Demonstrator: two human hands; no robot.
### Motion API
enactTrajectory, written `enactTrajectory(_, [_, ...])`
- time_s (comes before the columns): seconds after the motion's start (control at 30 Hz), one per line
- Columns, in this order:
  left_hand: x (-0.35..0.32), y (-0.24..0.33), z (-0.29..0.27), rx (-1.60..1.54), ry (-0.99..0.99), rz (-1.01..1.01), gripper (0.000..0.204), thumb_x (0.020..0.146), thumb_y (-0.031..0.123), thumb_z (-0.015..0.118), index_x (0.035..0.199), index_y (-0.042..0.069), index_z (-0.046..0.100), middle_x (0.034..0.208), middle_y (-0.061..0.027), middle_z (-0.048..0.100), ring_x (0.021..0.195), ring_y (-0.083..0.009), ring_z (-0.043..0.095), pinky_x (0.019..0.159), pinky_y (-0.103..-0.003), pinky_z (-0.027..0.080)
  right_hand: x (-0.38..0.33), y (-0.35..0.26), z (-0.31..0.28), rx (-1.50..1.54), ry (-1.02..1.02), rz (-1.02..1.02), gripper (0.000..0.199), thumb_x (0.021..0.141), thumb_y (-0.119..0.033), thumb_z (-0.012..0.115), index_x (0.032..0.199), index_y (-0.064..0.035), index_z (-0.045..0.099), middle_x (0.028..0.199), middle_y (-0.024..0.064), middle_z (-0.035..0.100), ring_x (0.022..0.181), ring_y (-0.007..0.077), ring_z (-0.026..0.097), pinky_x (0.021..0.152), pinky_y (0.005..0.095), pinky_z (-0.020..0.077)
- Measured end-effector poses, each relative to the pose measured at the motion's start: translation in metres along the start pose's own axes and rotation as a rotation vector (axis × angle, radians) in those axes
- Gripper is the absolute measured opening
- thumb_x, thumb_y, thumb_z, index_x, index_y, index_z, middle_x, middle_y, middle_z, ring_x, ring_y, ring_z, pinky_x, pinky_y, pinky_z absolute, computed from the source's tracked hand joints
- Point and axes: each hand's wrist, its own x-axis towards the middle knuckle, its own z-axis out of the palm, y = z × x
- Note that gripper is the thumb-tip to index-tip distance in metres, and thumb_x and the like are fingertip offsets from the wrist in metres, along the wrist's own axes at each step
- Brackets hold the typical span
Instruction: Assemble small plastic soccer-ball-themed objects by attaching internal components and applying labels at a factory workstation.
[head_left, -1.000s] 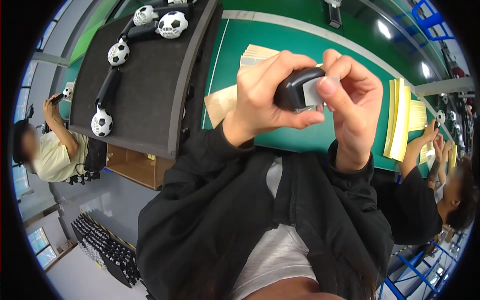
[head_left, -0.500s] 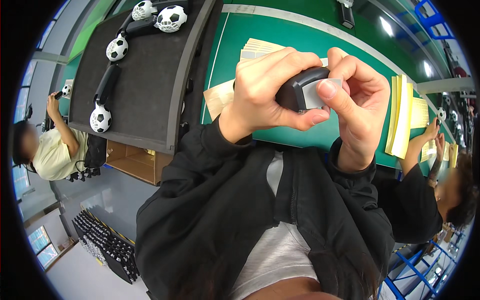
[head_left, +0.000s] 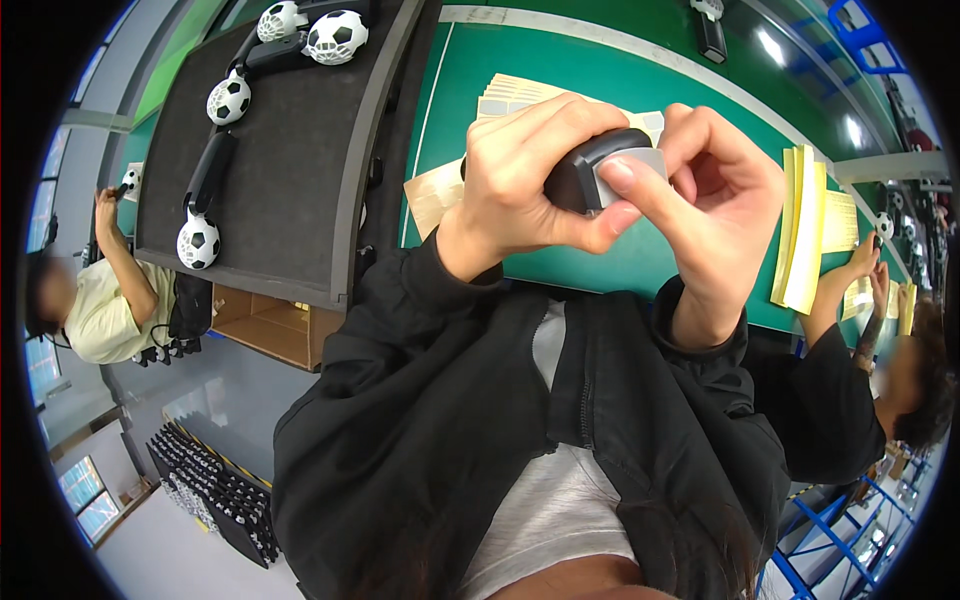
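Observation:
My left hand [head_left: 505,190] is wrapped round a black plastic handle [head_left: 572,186] with a rounded, flat-faced end turned to the right. A small grey label [head_left: 648,160] lies against that end face. The thumb of my right hand [head_left: 725,220] presses on the label, and its other fingers curl behind. Part of the label sticks out past the thumb's upper side. The rest of the handle is hidden in my left palm. Beneath my hands, sheets of grey labels on yellowish backing [head_left: 515,92] rest on the green table [head_left: 620,275].
On the left, a dark tray [head_left: 285,180] carries several black-handled devices with football-patterned heads [head_left: 198,243]. Yellow paper strips [head_left: 800,235] stand at the table's right. A cardboard box [head_left: 262,325] sits below the tray. Co-workers sit at left [head_left: 110,310] and right [head_left: 820,420].
The grey label has shifted left against the handle's end face, with my right thumb now pressing on it. My left hand and the handle have moved slightly left.

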Motion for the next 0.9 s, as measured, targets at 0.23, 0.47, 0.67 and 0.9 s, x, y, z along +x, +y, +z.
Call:
enactTrajectory(0.23, [-0.003, -0.007, 0.010, -0.139, 0.036, -0.010, 0.043, 0.062, 0.030, 0.067, 0.089, 0.000, 0.053, 0.069, -0.0051, 0.056, 0.050, -0.0181, 0.051, 0.048, -0.024, 0.042, 0.021, 0.033, -0.005, 0.543, -0.091, -0.039, 0.027, 0.062, -0.004, 0.071, 0.084, -0.0020, 0.055, 0.074, 0.0041, 0.054, 0.058, 0.0077, 0.047, 0.054, 0.0171, 0.0406])
enactTrajectory(0.47, [0.006, -0.022, 0.013, -0.175, 0.136, -0.280, 0.044, 0.071, 0.026, 0.060, 0.102, -0.001, 0.045, 0.080, -0.0068, 0.054, 0.070, -0.0212, 0.051, 0.065, -0.029, 0.042, 0.054, 0.029, -0.020, -0.044, -0.303, -0.264, 0.036, 0.064, -0.004, 0.066, 0.097, -0.0006, 0.053, 0.091, 0.0064, 0.055, 0.070, 0.0109, 0.050, 0.060, 0.0191, 0.0411])
enactTrajectory(0.67, [0.053, 0.034, -0.011, -0.689, -0.174, -0.274, 0.018, 0.077, 0.012, 0.052, 0.092, 0.002, 0.054, 0.087, -0.0073, 0.055, 0.079, -0.0204, 0.049, 0.071, -0.029, 0.039, 0.159, 0.104, -0.066, -0.627, 0.062, -0.266, 0.033, 0.067, -0.005, 0.065, 0.097, -0.0035, 0.051, 0.089, 0.0066, 0.058, 0.073, 0.0160, 0.056, 0.061, 0.0259, 0.0446])
enactTrajectory(0.9, [0.053, 0.105, 0.004, -1.452, -0.457, -0.296, 0.011, 0.079, 0.007, 0.048, 0.083, 0.003, 0.057, 0.083, -0.0078, 0.055, 0.069, -0.0182, 0.049, 0.063, -0.025, 0.039, 0.231, 0.263, -0.096, -1.198, 0.138, -0.433, 0.014, 0.071, -0.007, 0.058, 0.084, -0.0086, 0.053, 0.078, 0.0062, 0.057, 0.067, 0.0277, 0.056, 0.060, 0.0332, 0.0446])
